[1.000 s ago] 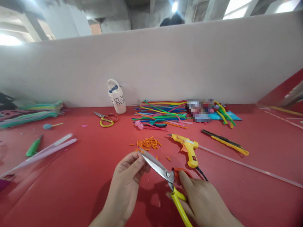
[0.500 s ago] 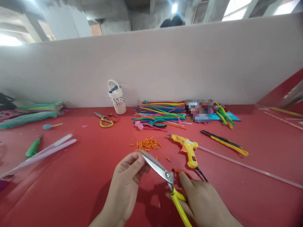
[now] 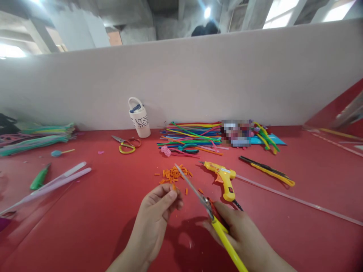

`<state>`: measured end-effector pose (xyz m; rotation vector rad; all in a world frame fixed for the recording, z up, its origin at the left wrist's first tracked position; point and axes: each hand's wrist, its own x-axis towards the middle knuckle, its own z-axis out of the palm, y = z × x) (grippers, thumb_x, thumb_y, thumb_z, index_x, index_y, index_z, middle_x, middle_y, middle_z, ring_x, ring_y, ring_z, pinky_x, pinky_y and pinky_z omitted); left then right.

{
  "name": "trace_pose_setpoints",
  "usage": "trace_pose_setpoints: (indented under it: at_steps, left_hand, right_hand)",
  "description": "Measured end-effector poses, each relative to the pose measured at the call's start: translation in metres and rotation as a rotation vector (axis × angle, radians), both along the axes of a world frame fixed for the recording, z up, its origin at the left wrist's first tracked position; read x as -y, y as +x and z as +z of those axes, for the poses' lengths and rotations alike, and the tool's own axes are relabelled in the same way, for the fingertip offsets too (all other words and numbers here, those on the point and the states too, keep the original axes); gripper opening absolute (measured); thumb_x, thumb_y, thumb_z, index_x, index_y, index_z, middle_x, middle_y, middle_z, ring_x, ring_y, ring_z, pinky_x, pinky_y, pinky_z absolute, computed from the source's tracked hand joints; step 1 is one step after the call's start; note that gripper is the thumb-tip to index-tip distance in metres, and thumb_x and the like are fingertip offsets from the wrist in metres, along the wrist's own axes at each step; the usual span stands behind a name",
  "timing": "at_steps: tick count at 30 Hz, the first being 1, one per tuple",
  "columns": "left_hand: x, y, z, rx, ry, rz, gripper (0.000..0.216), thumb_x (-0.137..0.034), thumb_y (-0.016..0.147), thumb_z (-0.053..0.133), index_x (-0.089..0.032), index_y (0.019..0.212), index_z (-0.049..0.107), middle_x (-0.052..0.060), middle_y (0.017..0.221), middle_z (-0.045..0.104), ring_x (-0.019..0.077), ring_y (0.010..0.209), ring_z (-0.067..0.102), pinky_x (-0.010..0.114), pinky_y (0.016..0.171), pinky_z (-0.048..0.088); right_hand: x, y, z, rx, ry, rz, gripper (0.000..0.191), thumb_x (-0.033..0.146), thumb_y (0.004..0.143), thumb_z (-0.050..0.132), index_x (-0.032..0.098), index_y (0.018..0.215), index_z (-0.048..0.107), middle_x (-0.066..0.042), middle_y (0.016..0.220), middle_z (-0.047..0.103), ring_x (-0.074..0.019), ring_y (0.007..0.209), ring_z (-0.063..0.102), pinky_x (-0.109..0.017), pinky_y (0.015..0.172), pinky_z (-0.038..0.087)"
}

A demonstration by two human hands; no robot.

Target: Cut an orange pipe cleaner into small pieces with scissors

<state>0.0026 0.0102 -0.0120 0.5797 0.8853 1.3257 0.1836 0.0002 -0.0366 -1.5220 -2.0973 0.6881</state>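
Between thumb and fingers, my left hand (image 3: 157, 209) pinches a small orange piece (image 3: 174, 187), whose tip shows above the thumb. My right hand (image 3: 241, 230) grips scissors (image 3: 208, 206) with red and yellow handles. The blades are turned nearly edge-on and point up and left, apart from the orange piece. Behind the left fingertips lies a pile of short orange pieces (image 3: 172, 175) on the red table (image 3: 99, 226). A few loose ones lie to the right of it.
A yellow glue gun (image 3: 227, 179) lies right of the pile, its pink glue stick trailing right. Farther back are colourful pipe cleaners (image 3: 193, 132), a white tumbler (image 3: 140, 119) and other scissors (image 3: 126, 145). Lilac tweezers (image 3: 65, 177) and a green tool (image 3: 41, 177) lie left.
The scissors have moved away from my left fingertips and rolled nearly edge-on, the right hand shifting slightly right. An orange tip now shows in my left pinch.
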Motion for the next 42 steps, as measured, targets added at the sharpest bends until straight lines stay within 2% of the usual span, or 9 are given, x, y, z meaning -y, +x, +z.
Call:
trace_pose_setpoints:
  at_steps: [4, 7, 13, 17, 22, 27, 30, 35, 42]
  left_hand:
    - [0.006, 0.008, -0.005, -0.015, -0.072, -0.243, 0.005, -0.016, 0.072, 0.069, -0.013, 0.069, 0.066, 0.001, 0.067, 0.065, 0.0081, 0.057, 0.058, 0.018, 0.060, 0.046]
    - [0.011, 0.014, -0.010, -0.071, -0.110, -0.419, 0.007, -0.018, 0.073, 0.067, -0.012, 0.069, 0.066, 0.003, 0.066, 0.066, 0.0083, 0.056, 0.058, 0.018, 0.056, 0.043]
    - [0.013, 0.021, -0.015, -0.148, -0.098, -0.556, 0.012, -0.023, 0.070, 0.068, -0.010, 0.070, 0.068, 0.004, 0.065, 0.066, 0.0101, 0.055, 0.057, 0.022, 0.057, 0.042]
    - [0.010, 0.023, -0.021, -0.298, -0.045, -0.464, 0.014, -0.021, 0.059, 0.074, -0.013, 0.065, 0.065, -0.001, 0.057, 0.062, 0.0101, 0.053, 0.053, 0.021, 0.055, 0.039]
    - [0.011, 0.023, -0.019, -0.447, -0.039, -0.391, 0.009, -0.018, 0.059, 0.070, -0.015, 0.059, 0.061, -0.004, 0.049, 0.055, 0.0090, 0.046, 0.047, 0.021, 0.048, 0.036]
    - [0.006, 0.015, -0.008, -0.289, -0.035, -0.154, 0.011, -0.018, 0.059, 0.073, -0.015, 0.060, 0.062, -0.004, 0.052, 0.058, 0.0075, 0.050, 0.051, 0.018, 0.054, 0.040]
    - [0.001, 0.006, -0.005, -0.173, -0.010, -0.013, 0.011, -0.020, 0.061, 0.075, -0.015, 0.063, 0.065, -0.003, 0.057, 0.061, 0.0069, 0.052, 0.052, 0.017, 0.056, 0.041]
    - [-0.002, -0.005, -0.001, -0.100, 0.039, 0.051, 0.008, -0.020, 0.064, 0.074, -0.015, 0.064, 0.068, -0.001, 0.061, 0.064, 0.0076, 0.055, 0.054, 0.017, 0.057, 0.043]
    - [0.001, -0.006, 0.003, -0.064, 0.063, 0.096, 0.005, -0.019, 0.067, 0.072, -0.015, 0.065, 0.068, -0.001, 0.062, 0.063, 0.0085, 0.058, 0.054, 0.018, 0.060, 0.045]
  right_hand:
    - [0.001, -0.006, 0.010, -0.438, -0.304, -0.028, 0.028, 0.046, 0.078, 0.046, 0.022, 0.064, 0.040, 0.007, 0.048, 0.037, -0.0077, 0.039, 0.034, -0.021, 0.038, 0.029]
    - [0.003, -0.006, 0.011, -0.622, -0.479, -0.054, 0.031, 0.051, 0.079, 0.046, 0.021, 0.079, 0.046, 0.009, 0.047, 0.043, -0.0055, 0.033, 0.034, -0.018, 0.034, 0.028]
    - [0.005, -0.006, 0.009, -0.687, -0.536, -0.051, 0.032, 0.051, 0.075, 0.048, 0.020, 0.074, 0.045, 0.006, 0.051, 0.052, -0.0033, 0.030, 0.036, -0.015, 0.030, 0.025]
    - [0.006, -0.009, 0.016, -0.598, -0.522, -0.125, 0.026, 0.046, 0.073, 0.049, 0.021, 0.069, 0.042, 0.010, 0.046, 0.038, -0.0033, 0.030, 0.031, -0.016, 0.030, 0.025]
    - [0.006, -0.009, 0.020, -0.507, -0.439, -0.109, 0.022, 0.043, 0.072, 0.045, 0.022, 0.066, 0.040, 0.008, 0.050, 0.038, -0.0054, 0.034, 0.033, -0.019, 0.034, 0.027]
    - [0.004, -0.003, 0.020, -0.350, -0.237, -0.094, 0.022, 0.037, 0.071, 0.047, 0.023, 0.059, 0.033, 0.007, 0.052, 0.032, -0.0078, 0.046, 0.030, -0.021, 0.042, 0.028]
    - [0.003, 0.000, 0.020, -0.148, -0.167, -0.045, 0.029, 0.042, 0.069, 0.054, 0.023, 0.060, 0.034, 0.007, 0.052, 0.036, -0.0091, 0.048, 0.028, -0.022, 0.044, 0.025]
    - [0.006, 0.001, 0.012, 0.120, -0.104, 0.002, 0.032, 0.045, 0.066, 0.063, 0.023, 0.070, 0.040, 0.004, 0.056, 0.052, -0.0127, 0.047, 0.044, -0.023, 0.046, 0.026]
    - [0.005, 0.003, -0.008, 0.315, 0.312, 0.103, 0.028, 0.049, 0.084, 0.045, 0.023, 0.075, 0.040, 0.000, 0.052, 0.060, -0.0205, 0.041, 0.056, -0.027, 0.040, 0.026]
